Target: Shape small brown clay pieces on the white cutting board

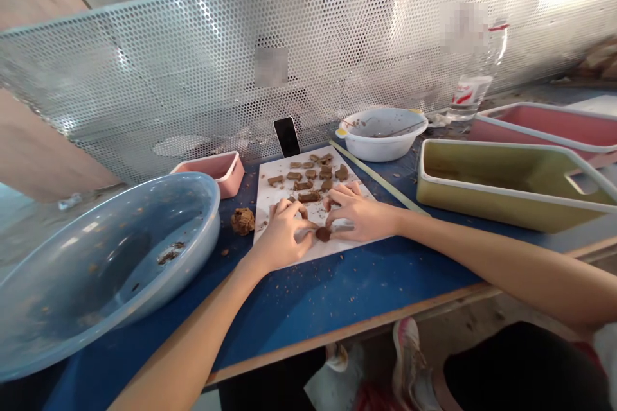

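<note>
A small round piece of brown clay sits near the front edge of a white board. My left hand curves in from its left, thumb and index fingertips at its edge. From the other side, my right hand bends over the board, with its thumb side against the piece. Between them the two hands hold the clay piece. Behind my fingers lie several shaped brown clay pieces, some bone-like, among crumbs. A rough brown clay lump rests on the blue table, left of the board.
A large blue basin stands left, before a pink bin. A phone leans on the perforated metal screen. Rightward are a white basin, a pale strip, a green bin, a pink bin and a bottle.
</note>
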`<state>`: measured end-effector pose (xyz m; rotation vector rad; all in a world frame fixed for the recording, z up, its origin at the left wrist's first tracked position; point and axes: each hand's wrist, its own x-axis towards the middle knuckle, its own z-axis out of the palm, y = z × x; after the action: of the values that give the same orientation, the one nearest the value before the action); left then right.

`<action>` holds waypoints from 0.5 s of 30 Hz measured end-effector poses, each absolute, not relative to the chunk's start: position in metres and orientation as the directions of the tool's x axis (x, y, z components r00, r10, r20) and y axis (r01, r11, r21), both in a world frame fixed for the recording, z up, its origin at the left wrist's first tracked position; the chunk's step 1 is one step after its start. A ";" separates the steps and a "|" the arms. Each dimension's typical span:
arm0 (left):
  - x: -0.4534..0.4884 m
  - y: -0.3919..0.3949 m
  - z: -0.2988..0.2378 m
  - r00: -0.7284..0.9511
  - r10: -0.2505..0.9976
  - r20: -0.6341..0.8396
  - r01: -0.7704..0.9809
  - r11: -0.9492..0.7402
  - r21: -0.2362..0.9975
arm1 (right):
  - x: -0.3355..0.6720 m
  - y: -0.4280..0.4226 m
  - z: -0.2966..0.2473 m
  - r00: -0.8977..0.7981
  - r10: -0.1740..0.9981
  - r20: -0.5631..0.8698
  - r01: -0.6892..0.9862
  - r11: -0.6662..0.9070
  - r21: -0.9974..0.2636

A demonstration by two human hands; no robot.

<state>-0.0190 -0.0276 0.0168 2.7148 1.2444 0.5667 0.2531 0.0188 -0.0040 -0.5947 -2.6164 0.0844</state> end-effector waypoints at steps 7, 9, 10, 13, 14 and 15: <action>-0.022 -0.029 0.019 0.664 0.670 0.332 0.669 -0.731 0.136 | 0.256 0.014 0.004 -0.799 0.431 0.420 0.389 0.902 -0.185; -0.022 -0.029 0.019 0.689 0.660 0.301 0.660 -0.742 0.116 | 0.256 0.014 0.005 -0.801 0.435 0.412 0.393 0.900 -0.187; -0.021 -0.029 0.019 0.696 0.657 0.290 0.658 -0.745 0.109 | 0.255 0.014 0.005 -0.801 0.436 0.410 0.395 0.900 -0.184; -0.019 -0.030 0.018 0.708 0.648 0.281 0.650 -0.753 0.100 | 0.256 0.014 0.004 -0.807 0.417 0.418 0.387 0.908 -0.159; -0.019 -0.030 0.017 0.706 0.645 0.293 0.647 -0.755 0.104 | 0.256 0.014 0.004 -0.812 0.402 0.423 0.377 0.915 -0.145; -0.018 -0.030 0.016 0.692 0.645 0.323 0.647 -0.753 0.117 | 0.257 0.014 0.004 -0.820 0.381 0.427 0.362 0.923 -0.129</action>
<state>-0.0183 -0.0301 0.0157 2.8957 1.1059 0.5493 0.2566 0.0141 0.0036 -0.5364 -2.6267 0.0574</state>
